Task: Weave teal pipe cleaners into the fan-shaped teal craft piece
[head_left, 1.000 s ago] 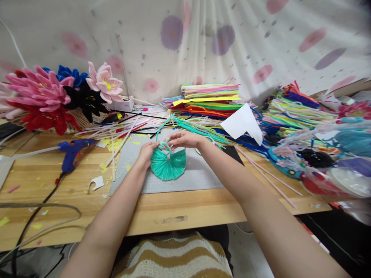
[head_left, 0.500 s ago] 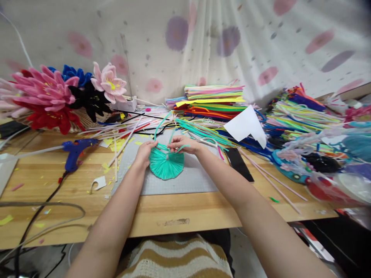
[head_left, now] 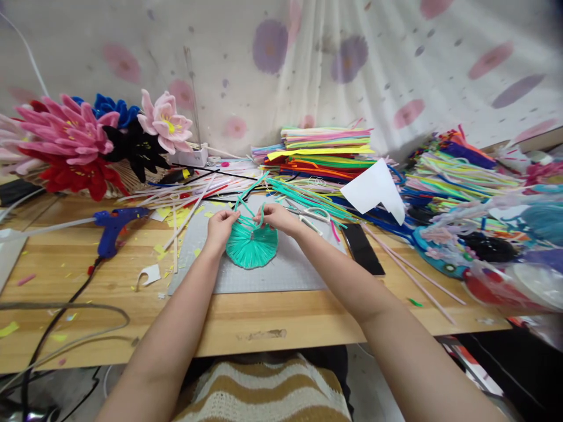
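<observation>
A teal fan-shaped piece made of pipe cleaners (head_left: 252, 247) lies on a grey cutting mat (head_left: 272, 272) in the middle of the wooden table. My left hand (head_left: 221, 225) pinches its upper left edge. My right hand (head_left: 276, 217) is closed on a loose teal pipe cleaner end (head_left: 261, 212) at the top of the piece. Both hands meet at the top centre, fingers curled.
A blue glue gun (head_left: 113, 225) with a black cord lies left. Plush flowers (head_left: 83, 143) stand far left. Stacks of coloured pipe cleaners (head_left: 325, 149) fill the back and right. A black phone (head_left: 363, 249), scissors (head_left: 313, 218) and white paper (head_left: 373, 189) lie right of the mat.
My hands have shifted slightly along the top of the teal piece, pulling the pipe cleaner ends tighter; the piece looks rounder and sits a little further away.
</observation>
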